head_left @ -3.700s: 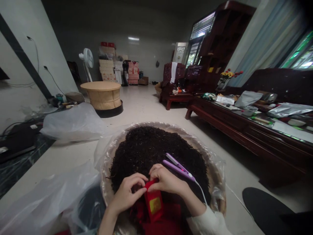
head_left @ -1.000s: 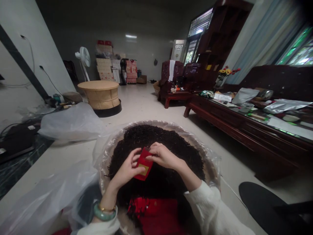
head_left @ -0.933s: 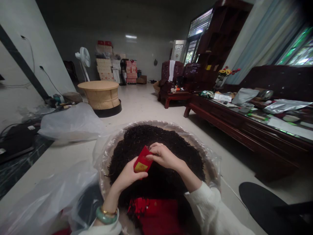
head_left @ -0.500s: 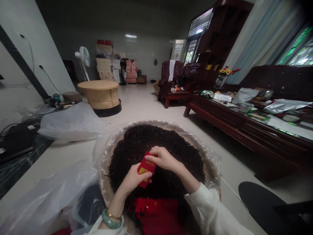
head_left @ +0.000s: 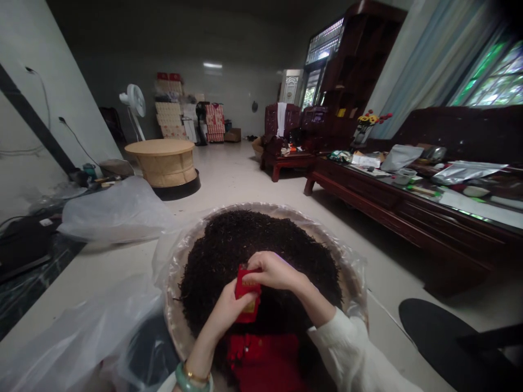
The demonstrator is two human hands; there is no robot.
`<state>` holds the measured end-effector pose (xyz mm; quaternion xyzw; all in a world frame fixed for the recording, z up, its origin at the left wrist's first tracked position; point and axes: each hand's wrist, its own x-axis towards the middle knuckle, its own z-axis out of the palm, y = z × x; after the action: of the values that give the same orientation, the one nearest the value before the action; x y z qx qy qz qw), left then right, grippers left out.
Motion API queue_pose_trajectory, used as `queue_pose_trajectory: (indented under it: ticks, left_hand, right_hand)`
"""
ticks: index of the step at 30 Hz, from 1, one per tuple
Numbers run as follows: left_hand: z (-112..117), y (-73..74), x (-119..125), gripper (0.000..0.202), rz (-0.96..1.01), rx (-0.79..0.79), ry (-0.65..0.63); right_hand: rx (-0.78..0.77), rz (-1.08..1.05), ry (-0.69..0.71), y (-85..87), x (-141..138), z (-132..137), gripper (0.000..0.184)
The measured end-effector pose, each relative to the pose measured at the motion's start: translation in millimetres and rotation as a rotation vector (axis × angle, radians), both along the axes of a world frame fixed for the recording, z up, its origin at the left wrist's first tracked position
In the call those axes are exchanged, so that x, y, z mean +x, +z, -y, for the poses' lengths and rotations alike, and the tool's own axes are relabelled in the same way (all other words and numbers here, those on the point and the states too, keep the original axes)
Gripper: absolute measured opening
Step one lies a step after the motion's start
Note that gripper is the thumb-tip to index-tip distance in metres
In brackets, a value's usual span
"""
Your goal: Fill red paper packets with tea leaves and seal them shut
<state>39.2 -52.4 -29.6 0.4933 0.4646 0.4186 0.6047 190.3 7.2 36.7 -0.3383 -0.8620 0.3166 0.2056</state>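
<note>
A small red packet with a gold label is held between both hands over a heap of dark loose tea leaves. My left hand grips its lower part from below. My right hand pinches its top edge. The tea fills a round woven tray lined with clear plastic. A pile of red packets lies at the tray's near edge, under my wrists. A green bangle sits on my left wrist.
Clear plastic bags lie on the floor to the left. A round wooden stand and a fan stand behind. A long dark wooden table with foil bags runs along the right. A black seat is at lower right.
The purple sealer lying on the tea 3.7 s ago is out of sight. Over the last second both hands turned the red packet and brought it lower and nearer to me.
</note>
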Motion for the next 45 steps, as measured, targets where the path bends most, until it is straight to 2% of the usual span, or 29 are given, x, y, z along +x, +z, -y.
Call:
queue_pose_trajectory:
  ticks: [3, 5, 7, 10, 13, 15, 18, 21, 24, 27, 30, 32, 35, 38, 45]
  left_hand:
    - [3, -3.8, -1, 0.048, 0.075, -0.103, 0.023]
    - [5, -5.1, -2, 0.049, 0.072, -0.111, 0.038]
    - [6, -5.5, -3, 0.049, 0.063, -0.098, 0.057]
    - [6, -5.9, -3, 0.049, 0.056, -0.063, 0.084]
    - [6, -5.8, -1, 0.048, 0.039, -0.046, 0.093]
    - [7, -4.0, 1, 0.049, 0.047, -0.057, 0.094]
    - [12, 2.1, 4, 0.052, 0.093, -0.1, 0.081]
    - [17, 8.1, 6, 0.051, 0.11, -0.125, 0.034]
    - [18, 8.2, 7, 0.045, 0.078, -0.134, 0.009]
    - [15, 4.1, 8, 0.035, -0.014, -0.11, 0.004]
    - [13, 1.8, 12, 0.022, -0.125, -0.046, 0.001]
    - [13, 2.5, 15, 0.018, -0.165, -0.03, 0.006]
    - [16, 4.2, 15, 0.025, -0.203, -0.021, 0.012]
    - [20, 4.1, 11, 0.032, -0.211, -0.006, -0.04]
    - [25, 0.3, 3, 0.038, -0.094, -0.081, -0.14]
  right_hand:
    - [0.007, -0.145, -0.2, 2.3, 7, -5, 0.01]
    - [0.044, -0.204, -0.321, 4.6, 13, -9, 0.012]
    - [0.057, -0.215, -0.369, 6.5, 18, -11, 0.018]
    - [0.012, -0.183, -0.288, 8.0, 17, -3, 0.023]
    - [-0.04, -0.129, -0.133, 7.8, 10, 11, 0.022]
    - [-0.056, -0.129, -0.082, 5.0, 4, 17, 0.02]
    - [-0.072, -0.171, -0.112, -5.1, -1, 18, 0.013]
    - [-0.066, -0.213, -0.118, -15.2, 0, 12, 0.019]
    - [-0.07, -0.181, -0.122, -14.9, 4, 8, 0.025]
    - [-0.016, -0.032, -0.145, -5.6, 2, 11, 0.027]
    - [0.157, 0.187, -0.266, -0.3, -11, 16, 0.035]
    - [0.232, 0.3, -0.339, -2.6, -19, 17, 0.043]
    - [0.267, 0.356, -0.358, -11.0, -24, 15, 0.047]
    - [0.267, 0.333, -0.38, -18.0, -19, 10, 0.048]
    - [0.275, 0.283, -0.389, -22.2, -15, 7, 0.048]
